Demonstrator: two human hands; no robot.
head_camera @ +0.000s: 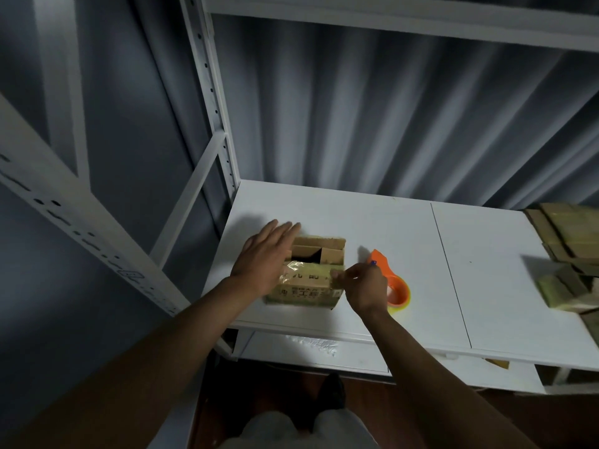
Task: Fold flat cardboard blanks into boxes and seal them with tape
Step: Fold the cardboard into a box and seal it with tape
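1. box (306, 280): small cardboard box, standing on the white desk (372, 222) near its left front corner. printed characters on the near face. clear tape (293, 270) lies across the near top edge and down that face.
2. left hand (264, 256): fingers straight and spread, palm over the box's left top corner; an open grip, holding nothing. whether the palm bears on the cardboard or hovers just above it cannot be told.
3. right hand (359, 285): fingers curled, pinching the tape end at the box's right near corner.
4. tape dispenser (390, 283): orange, with a roll of clear tape, lying on the desk just right of the box, partly behind the right hand.
5. step in hand, as judged: sealing a flap seam with tape. to do it well, steady the box with the flat left hand, draw the strip taut and straight, press it down from the middle outward so no wrinkle forms, and wrap the end over the corner.
6. box contents: the top is partly open at the far side; inner flaps show around a dark gap. nothing can be seen inside.
7. cardboard stack (570, 254): flat cardboard pieces piled at the desk's right edge, well apart from the box.
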